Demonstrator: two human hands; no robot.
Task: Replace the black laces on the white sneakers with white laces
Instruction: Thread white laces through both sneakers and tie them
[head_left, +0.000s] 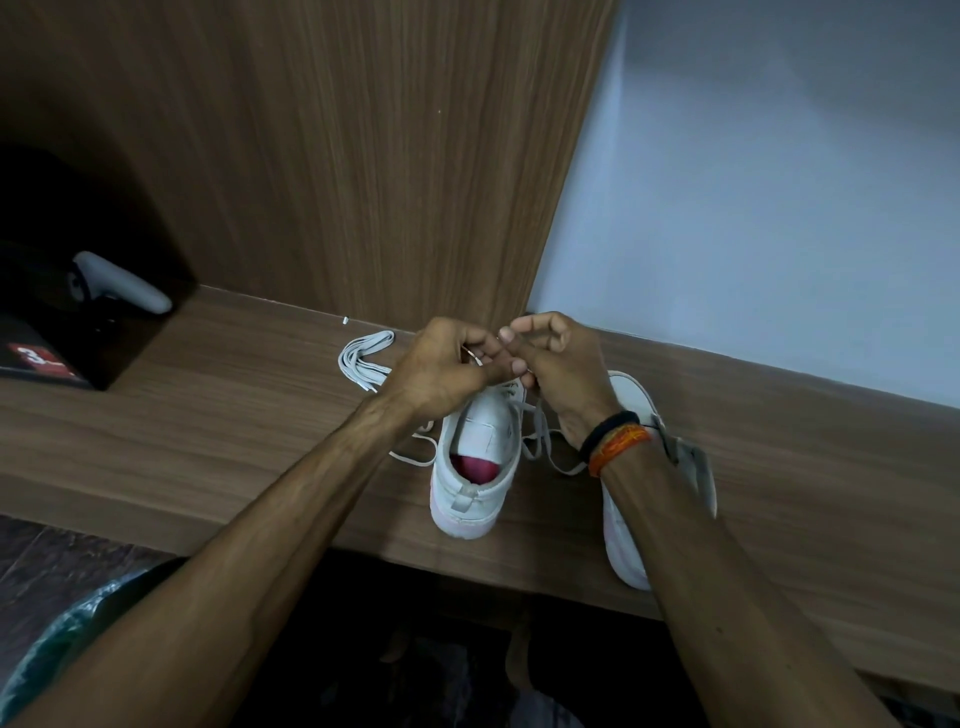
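Two hands meet over the near sneaker (475, 462), which stands on the table (234, 415) heel toward the camera. The left hand (441, 371) and right hand (558, 374) both have fingers curled, apparently pinching the white lace (537, 441) above the tongue; the exact grip is hidden. Loose lace ends trail off both sides of the shoe, so a hard tug could pull one end short or skip an eyelet. That sneaker looks white, faintly pink at the sole, with a red insole. A second sneaker (631, 400) lies just right, partly under the wrist. A spare lace bundle (363, 358) waits behind.
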